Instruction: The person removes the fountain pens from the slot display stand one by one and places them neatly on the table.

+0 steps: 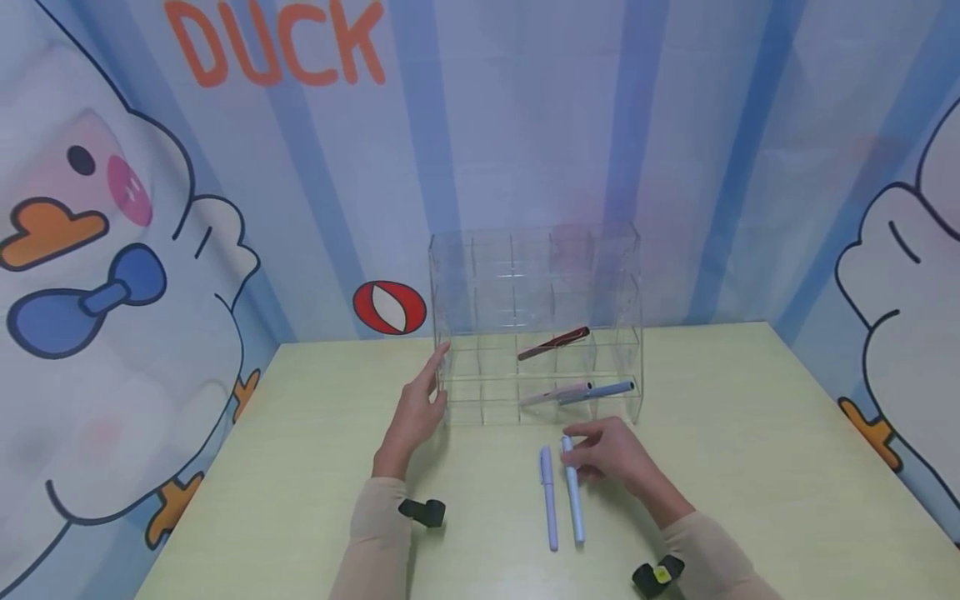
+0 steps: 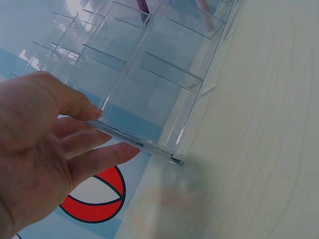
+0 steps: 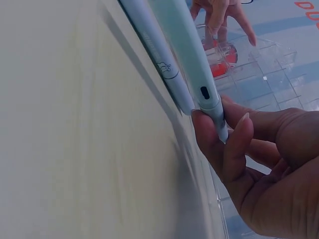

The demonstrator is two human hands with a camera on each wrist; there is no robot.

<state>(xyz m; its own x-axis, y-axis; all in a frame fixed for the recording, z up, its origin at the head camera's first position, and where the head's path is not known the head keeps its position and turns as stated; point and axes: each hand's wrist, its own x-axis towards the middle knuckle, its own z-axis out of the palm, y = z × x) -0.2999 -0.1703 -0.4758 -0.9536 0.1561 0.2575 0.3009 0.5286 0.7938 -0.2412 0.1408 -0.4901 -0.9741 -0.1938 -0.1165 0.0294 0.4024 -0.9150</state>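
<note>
A clear compartmented pen rack (image 1: 495,367) stands on the table. My left hand (image 1: 417,407) grips its left side, and in the left wrist view the thumb (image 2: 75,102) lies over the front edge with the fingers along the outer wall. My right hand (image 1: 611,454) pinches the far end of a light blue pen (image 1: 574,500) between thumb and fingertips. Left of it lies a lilac pen (image 1: 550,504), close beside it in the right wrist view. Inside the rack are a dark red pen (image 1: 553,343), a pinkish pen (image 1: 551,394) and a blue pen (image 1: 600,392).
The pale wood-grain table (image 1: 315,467) reaches to a backdrop (image 1: 517,117) with blue stripes and cartoon ducks behind the rack. Dark wrist cameras sit on both forearms. The rack's upper rows rise well above the left hand.
</note>
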